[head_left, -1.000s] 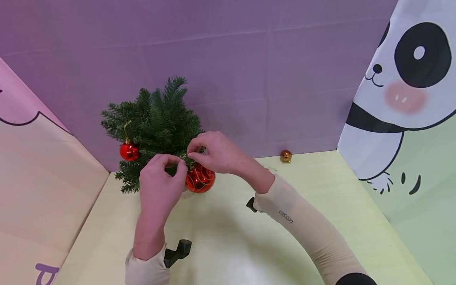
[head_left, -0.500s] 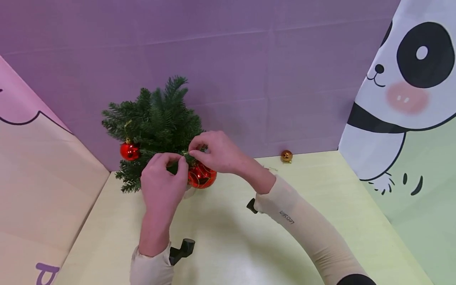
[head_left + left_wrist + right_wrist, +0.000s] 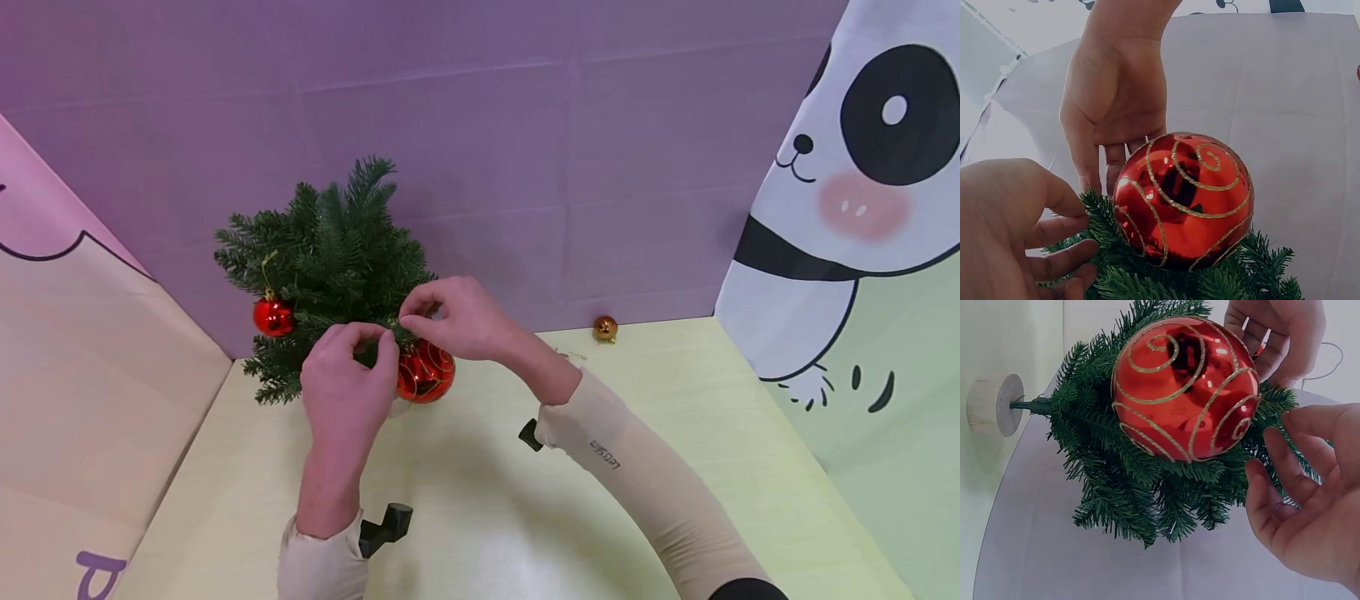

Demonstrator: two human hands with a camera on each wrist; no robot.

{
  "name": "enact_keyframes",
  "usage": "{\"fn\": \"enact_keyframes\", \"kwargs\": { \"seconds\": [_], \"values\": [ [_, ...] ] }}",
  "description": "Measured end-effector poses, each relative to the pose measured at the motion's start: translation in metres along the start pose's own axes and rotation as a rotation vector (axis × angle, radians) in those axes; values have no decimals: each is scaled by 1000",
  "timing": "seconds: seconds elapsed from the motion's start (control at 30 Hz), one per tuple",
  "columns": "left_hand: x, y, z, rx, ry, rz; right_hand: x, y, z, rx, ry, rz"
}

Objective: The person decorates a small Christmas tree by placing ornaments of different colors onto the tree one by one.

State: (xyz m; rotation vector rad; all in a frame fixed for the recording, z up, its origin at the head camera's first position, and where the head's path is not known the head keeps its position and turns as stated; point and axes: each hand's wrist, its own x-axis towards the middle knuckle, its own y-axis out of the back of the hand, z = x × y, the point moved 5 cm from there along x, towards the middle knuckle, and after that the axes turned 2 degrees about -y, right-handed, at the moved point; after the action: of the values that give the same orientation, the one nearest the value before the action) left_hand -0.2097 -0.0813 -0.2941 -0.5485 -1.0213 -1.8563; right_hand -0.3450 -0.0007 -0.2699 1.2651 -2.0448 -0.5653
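Observation:
A large red bauble point(image 3: 427, 372) with gold glitter swirls hangs at the right front of a small green Christmas tree point(image 3: 330, 250). Just above it, my left hand point(image 3: 347, 379) pinches with thumb and index finger at the bauble's thin hanging string. My right hand point(image 3: 465, 318) pinches there too, a little higher and to the right. The string is mostly hidden by fingers and needles. In the left wrist view both sets of fingertips meet beside a branch tip point(image 3: 1100, 215), next to the bauble. A smaller red bauble point(image 3: 273, 317) hangs by a gold loop on the tree's left.
A small gold bauble point(image 3: 605, 328) lies at the table's back edge, right of the tree. Near it, a thin gold string point(image 3: 573, 356) lies partly behind my right wrist. The tree's round wooden base point(image 3: 985, 406) shows in the right wrist view. A purple cloth wall point(image 3: 487, 167) stands behind.
Both hands have shifted slightly to the right while still pinching above the large red bauble. The bauble has moved a little up and right, swaying slightly.

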Motion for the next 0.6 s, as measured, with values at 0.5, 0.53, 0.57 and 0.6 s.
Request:
{"fn": "enact_keyframes", "kwargs": {
  "seconds": [0.5, 0.53, 0.57, 0.6],
  "values": [
    [-8, -4, -4, -2, -50, -26, -7, -8, 7, 69, -36, -54],
    [-8, -4, -4, -5, -53, -26, -7, -8, 7, 67, -35, -52],
    [-8, -4, -5, -7, -57, -26, -8, -9, 6, 65, -35, -50],
    [-8, -3, -5, -8, -60, -27, -8, -9, 6, 63, -33, -47]
  ]
}}
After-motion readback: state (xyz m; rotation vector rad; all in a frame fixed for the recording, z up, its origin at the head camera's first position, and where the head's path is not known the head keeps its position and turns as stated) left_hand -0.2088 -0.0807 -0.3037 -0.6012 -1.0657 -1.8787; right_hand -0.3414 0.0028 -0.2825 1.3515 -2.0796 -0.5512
